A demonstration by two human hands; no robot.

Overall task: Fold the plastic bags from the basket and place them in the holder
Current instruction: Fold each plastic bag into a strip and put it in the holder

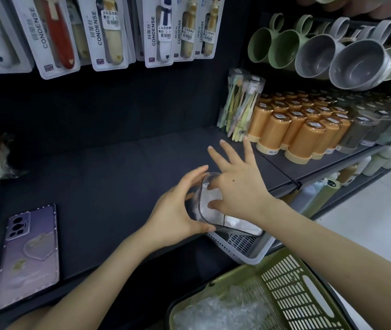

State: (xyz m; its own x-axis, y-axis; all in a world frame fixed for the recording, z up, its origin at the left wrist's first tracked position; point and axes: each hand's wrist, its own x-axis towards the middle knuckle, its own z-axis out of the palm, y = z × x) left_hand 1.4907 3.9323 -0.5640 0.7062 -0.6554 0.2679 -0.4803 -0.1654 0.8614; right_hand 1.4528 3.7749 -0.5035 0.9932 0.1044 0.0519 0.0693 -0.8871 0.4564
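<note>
With the left hand point(175, 210), grips the clear holder point(232, 229) by its side wall, thumb and fingers curled round the rim, probably to stop it sliding. With the right hand point(239, 186), reaches across the mouth, fingers straight and spread, thumb down on the white folded bags point(210, 201) inside, seemingly pressing them flat to leave room. Works at the front edge of the dark shelf point(108, 177), likely for easy reach. Has the green basket point(282, 282) just below at lower right, with crumpled clear bags point(220, 308) not yet folded. Appears to rest the holder partly over a white slatted basket point(244, 244). Looks smoky, see-through, round-cornered; shows pale, soft layers packed close to the rim.
</note>
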